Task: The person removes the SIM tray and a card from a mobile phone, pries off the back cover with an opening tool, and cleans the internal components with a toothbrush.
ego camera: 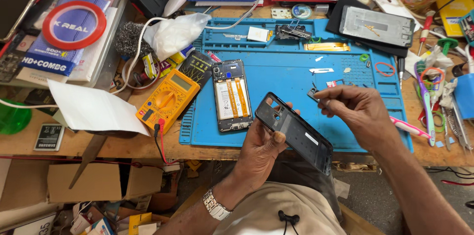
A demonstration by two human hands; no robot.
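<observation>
Phone teardown, mid-frame off and in hand.
Left hand [259, 153] grips the black frame [296, 131] above the lap; right hand [358, 114] pinches a small part [313, 93]. Opened phone [231, 95] lies on the blue mat [296, 74].

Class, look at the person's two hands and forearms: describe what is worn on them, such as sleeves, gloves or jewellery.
Both hands are bare, with no gloves. The left hand has a silver metal link wristwatch on its wrist. The right hand wears nothing visible. Both forearms show no sleeves.
</observation>
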